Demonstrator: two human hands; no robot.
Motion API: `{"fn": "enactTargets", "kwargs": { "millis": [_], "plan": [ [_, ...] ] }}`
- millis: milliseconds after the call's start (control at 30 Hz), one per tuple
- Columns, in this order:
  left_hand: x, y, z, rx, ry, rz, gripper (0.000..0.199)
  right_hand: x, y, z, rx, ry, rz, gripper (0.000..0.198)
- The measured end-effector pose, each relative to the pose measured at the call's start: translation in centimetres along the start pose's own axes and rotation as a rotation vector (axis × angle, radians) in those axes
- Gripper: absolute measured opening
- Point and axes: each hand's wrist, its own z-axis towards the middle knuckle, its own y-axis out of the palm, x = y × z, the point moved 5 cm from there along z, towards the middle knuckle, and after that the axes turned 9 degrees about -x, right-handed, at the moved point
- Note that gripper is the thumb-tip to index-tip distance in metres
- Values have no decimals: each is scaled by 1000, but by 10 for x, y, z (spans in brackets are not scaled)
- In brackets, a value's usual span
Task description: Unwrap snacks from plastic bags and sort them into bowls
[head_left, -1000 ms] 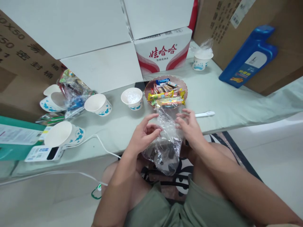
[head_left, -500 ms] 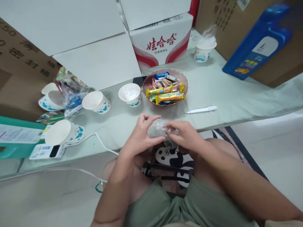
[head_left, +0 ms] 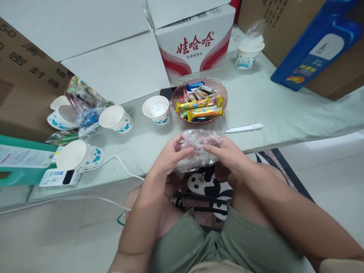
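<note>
Blue bottle (head_left: 315,49) before a brown carton (head_left: 256,26), red-lettered white box (head_left: 196,57), small white device (head_left: 54,177), green item (head_left: 31,176) at left

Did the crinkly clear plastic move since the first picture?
Yes, up. The clear plastic hung far below the front edge of the table; now its bottom end is much nearer that edge.

Beyond the lap (head_left: 196,242), both hands are held close together. The left hand (head_left: 172,153) is half curled, with its thumb pointed at the right hand (head_left: 224,149). The right hand is bent too, its thumb pointed back. The left arm (head_left: 143,216) is stretched out beside the lap; the right arm (head_left: 273,203) is slanted in from the lap's other side.
</note>
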Motion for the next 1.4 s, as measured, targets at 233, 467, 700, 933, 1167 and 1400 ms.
{"fn": "enactTargets", "kwargs": {
  "millis": [233,467,700,933,1167,1400],
  "plan": [
    [7,-12,-10,-62,-11,-8,40,4,1,-5,9,20,214,30],
    [12,-25,-6,55,-16,-63,27,-6,-3,-5,-105,-120,238,23],
    [7,-25,0,153,68,557,26,3,-8,-1,131,52,-186,31],
    [22,2,-9,352,367,804,17,-3,2,3,105,-71,-272,18],
    [14,2,-1,-15,118,431,27,-17,15,-6,21,-263,-281,20],
    [31,-16,-20,16,130,356,23,-9,31,2,-35,-209,-464,18]
  ]
}}
